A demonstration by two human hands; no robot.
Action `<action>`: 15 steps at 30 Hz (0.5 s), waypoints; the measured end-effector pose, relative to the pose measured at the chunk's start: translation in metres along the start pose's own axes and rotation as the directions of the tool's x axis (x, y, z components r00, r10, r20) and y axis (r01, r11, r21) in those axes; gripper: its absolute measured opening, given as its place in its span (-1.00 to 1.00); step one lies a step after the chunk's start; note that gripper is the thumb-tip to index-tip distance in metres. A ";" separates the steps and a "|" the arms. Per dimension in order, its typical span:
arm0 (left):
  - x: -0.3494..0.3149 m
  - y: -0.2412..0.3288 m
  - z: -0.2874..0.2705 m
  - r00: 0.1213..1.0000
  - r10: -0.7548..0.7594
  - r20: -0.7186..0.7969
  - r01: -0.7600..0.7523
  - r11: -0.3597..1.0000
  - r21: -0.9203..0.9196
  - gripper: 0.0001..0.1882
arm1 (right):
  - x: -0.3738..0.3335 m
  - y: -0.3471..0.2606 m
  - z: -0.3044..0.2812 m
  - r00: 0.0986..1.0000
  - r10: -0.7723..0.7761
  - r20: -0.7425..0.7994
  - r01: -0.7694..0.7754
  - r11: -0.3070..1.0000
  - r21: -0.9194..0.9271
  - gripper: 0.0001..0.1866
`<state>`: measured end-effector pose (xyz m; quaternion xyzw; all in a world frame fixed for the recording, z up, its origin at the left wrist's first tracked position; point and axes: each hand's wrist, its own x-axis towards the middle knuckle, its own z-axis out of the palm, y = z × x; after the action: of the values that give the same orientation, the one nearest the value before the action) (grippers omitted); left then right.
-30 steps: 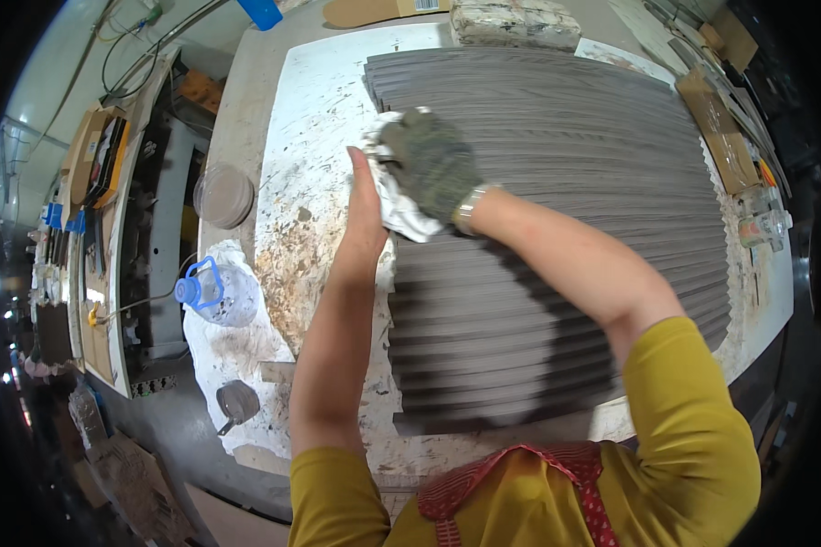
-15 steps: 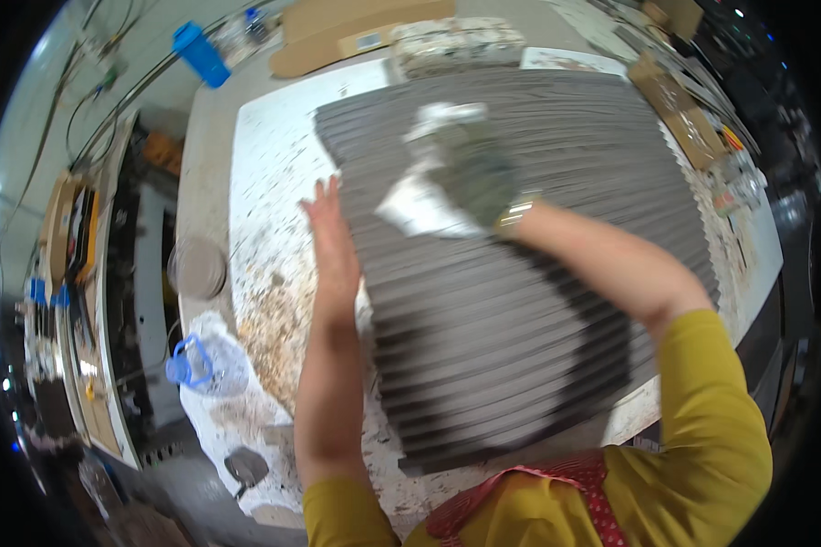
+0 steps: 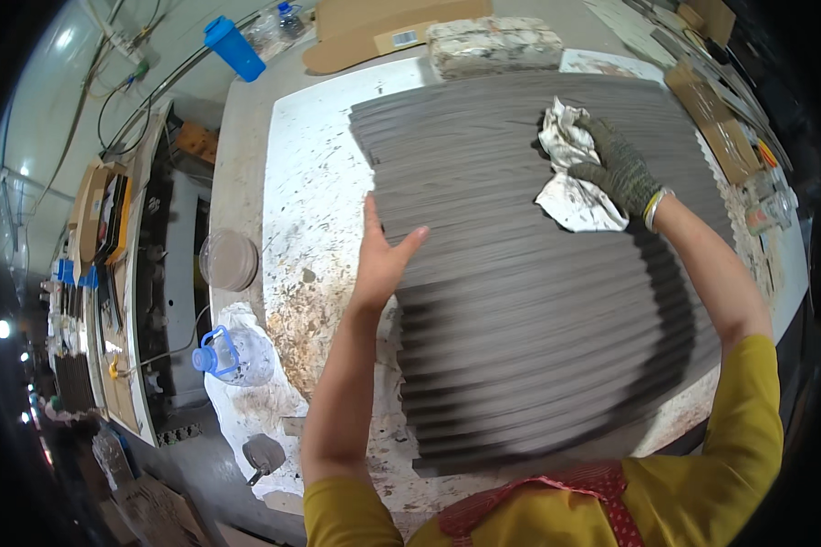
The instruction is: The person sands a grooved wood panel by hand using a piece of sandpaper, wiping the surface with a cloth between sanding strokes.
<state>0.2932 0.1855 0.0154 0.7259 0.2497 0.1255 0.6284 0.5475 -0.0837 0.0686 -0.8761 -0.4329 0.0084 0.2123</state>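
A large grey-brown ridged panel (image 3: 520, 301) with a wood-grain look lies on the table before me. My right hand (image 3: 622, 169), in a dark knitted glove, grips a crumpled, stained white cloth (image 3: 586, 208) against the panel's upper right part. Bare and without a glove, my left hand (image 3: 381, 264) is at the panel's left edge, thumb spread away from the fingers and nothing held. Whether its palm side presses on the edge I cannot tell. Under the panel is a white sheet (image 3: 306, 155), speckled with brown stains.
Left of the sheet stand a round clear tub (image 3: 229, 260) and a plastic jug (image 3: 254, 361) with a blue handle. A blue bottle (image 3: 235, 48), cardboard (image 3: 360, 55) and a stained block (image 3: 497, 50) line the far side. A taped cardboard piece (image 3: 713, 123) lies right.
My right hand has swept the cloth rightward across the panel. The left hand's thumb now spreads out over the panel's edge. The whole view has shifted slightly.
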 end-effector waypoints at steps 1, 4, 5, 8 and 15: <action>-0.001 0.002 -0.001 1.000 0.020 0.008 -0.021 0.999 0.033 0.03 | 0.006 -0.008 0.001 1.000 -0.012 0.003 0.012 1.000 0.003 -0.33; 0.001 -0.003 -0.002 0.999 0.003 -0.038 -0.003 1.000 0.019 -0.02 | 0.030 -0.038 0.015 0.998 -0.053 0.026 0.055 0.995 -0.082 -0.50; 0.002 -0.008 -0.003 0.999 0.008 -0.046 -0.007 1.000 0.010 -0.03 | 0.036 -0.055 0.029 0.984 -0.173 -0.039 0.172 0.985 -0.018 -0.56; 0.009 -0.016 0.003 0.998 0.048 -0.041 -0.047 0.998 0.036 -0.06 | 0.067 -0.119 0.085 0.935 -0.343 -0.096 0.350 0.933 0.083 -0.67; 0.013 -0.024 -0.020 1.000 0.015 -0.001 -0.015 0.993 -0.121 -0.28 | 0.084 -0.199 0.114 0.943 -0.313 -0.110 0.327 0.933 0.149 -0.67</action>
<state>0.2893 0.2109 -0.0057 0.6884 0.2365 0.1450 0.6702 0.4269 0.1281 0.0543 -0.7726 -0.5584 -0.0275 0.3008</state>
